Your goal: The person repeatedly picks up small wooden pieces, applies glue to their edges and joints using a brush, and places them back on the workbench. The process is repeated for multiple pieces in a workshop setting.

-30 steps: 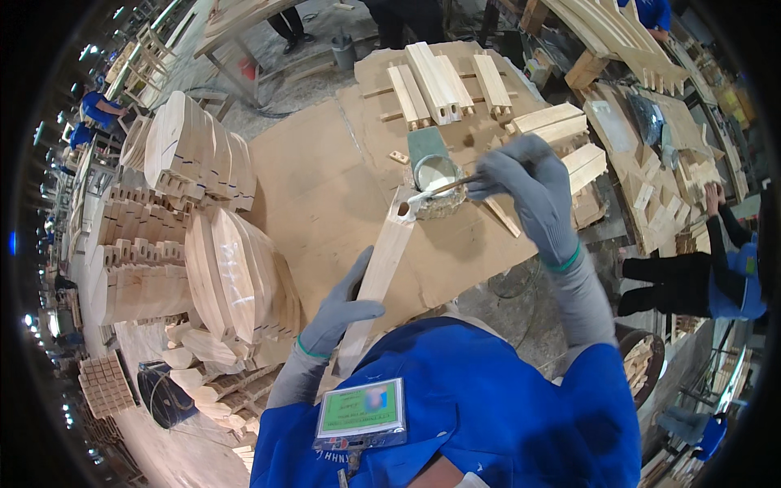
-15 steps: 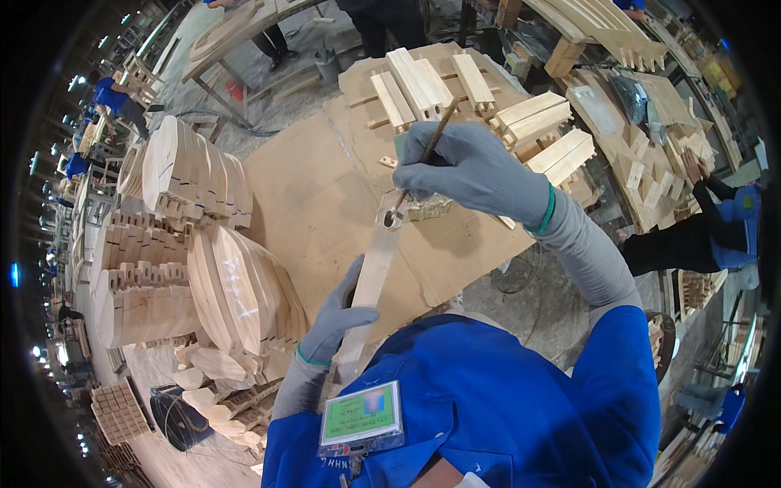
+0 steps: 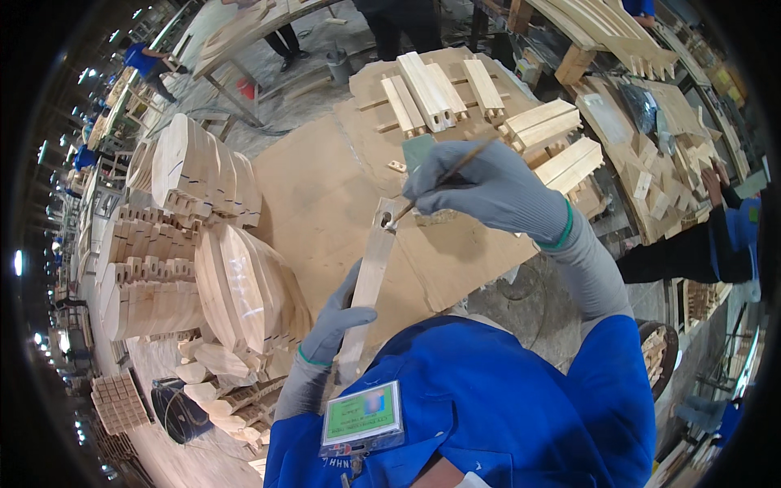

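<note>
Cardboard-covered bench; right hand brushes slat, green badge below.

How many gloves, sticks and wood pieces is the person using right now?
Grey gloves: 2, on the left hand and the right hand
Long wooden slats held: 1, the wooden slat in the left hand
Thin sticks held: 1, the thin stick in the right hand, its tip at the slot in the slat's far end
Total: 4

The counter is covered by brown board; pale wood blocks lie along its far edge.
</note>
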Available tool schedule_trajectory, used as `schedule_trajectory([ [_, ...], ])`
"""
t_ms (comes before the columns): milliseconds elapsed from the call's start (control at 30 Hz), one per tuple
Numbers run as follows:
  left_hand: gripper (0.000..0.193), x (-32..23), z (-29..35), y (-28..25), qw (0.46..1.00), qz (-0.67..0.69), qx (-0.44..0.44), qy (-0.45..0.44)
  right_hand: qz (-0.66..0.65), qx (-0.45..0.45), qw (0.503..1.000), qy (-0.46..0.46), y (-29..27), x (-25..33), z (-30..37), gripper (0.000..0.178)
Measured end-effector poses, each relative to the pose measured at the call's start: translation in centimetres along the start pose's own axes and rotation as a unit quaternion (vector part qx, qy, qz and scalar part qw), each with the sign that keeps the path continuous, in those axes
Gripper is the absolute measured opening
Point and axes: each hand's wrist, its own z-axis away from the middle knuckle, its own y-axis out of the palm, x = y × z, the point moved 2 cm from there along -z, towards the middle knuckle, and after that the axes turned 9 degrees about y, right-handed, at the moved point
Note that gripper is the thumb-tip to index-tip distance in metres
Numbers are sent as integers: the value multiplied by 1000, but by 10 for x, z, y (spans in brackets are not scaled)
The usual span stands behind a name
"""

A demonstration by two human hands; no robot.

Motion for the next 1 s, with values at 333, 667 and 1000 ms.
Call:
schedule_trajectory([
  [333,60,0,2,-14,983,113,-100,-104,-253,-263,927,86,-10,-128,23,7],
  [667,64,-21,-11,-12,973,142,-169,-59,16,-275,960,41,10,-200,21,7],
  [1000,62,-16,-40,1,940,274,-198,-30,-608,-308,715,154,12,-245,34,13],
])
